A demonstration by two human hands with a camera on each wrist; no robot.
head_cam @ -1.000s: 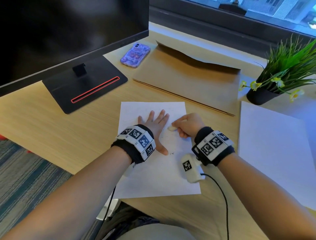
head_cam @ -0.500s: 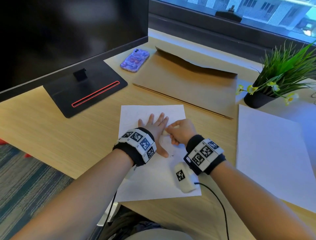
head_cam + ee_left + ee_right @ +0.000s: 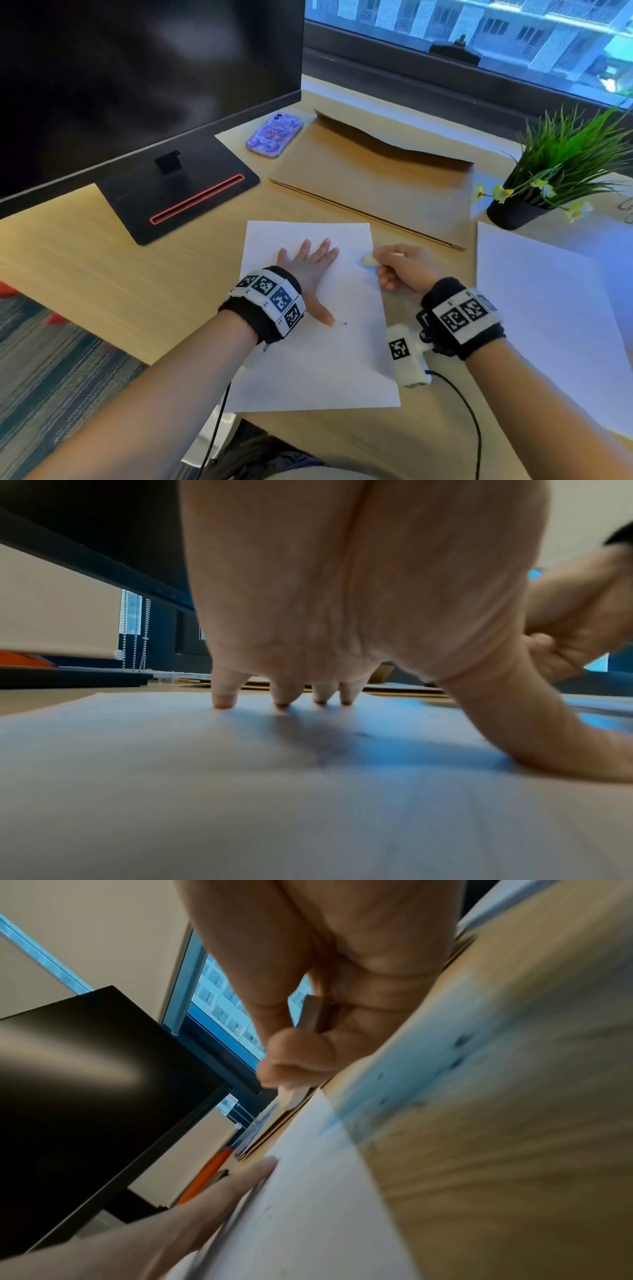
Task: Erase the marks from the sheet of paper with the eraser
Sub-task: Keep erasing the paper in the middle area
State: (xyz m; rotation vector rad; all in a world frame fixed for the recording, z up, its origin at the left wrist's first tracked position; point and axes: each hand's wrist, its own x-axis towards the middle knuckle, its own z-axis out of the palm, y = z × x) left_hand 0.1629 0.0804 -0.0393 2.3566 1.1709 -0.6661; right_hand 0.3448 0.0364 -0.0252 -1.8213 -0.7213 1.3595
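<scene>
A white sheet of paper (image 3: 318,370) lies on the wooden desk in front of me. My left hand (image 3: 308,270) lies flat on the sheet with fingers spread, its fingertips (image 3: 224,700) pressing the paper (image 3: 240,791). My right hand (image 3: 404,267) pinches a small cream eraser (image 3: 370,260) at the sheet's right edge, its tip against the paper. The right wrist view shows the eraser (image 3: 291,1093) under the thumb. A small dark mark (image 3: 343,323) sits beside my left thumb; faint marks lie above it.
A black monitor (image 3: 137,85) on its stand (image 3: 178,192) fills the back left. A purple phone (image 3: 274,136) and a brown envelope (image 3: 376,181) lie behind the sheet. A potted plant (image 3: 548,178) and more white paper (image 3: 548,318) are at the right.
My right hand with the eraser has slid right, from beside my left fingers to the sheet's right edge. The left hand has stayed flat on the paper.
</scene>
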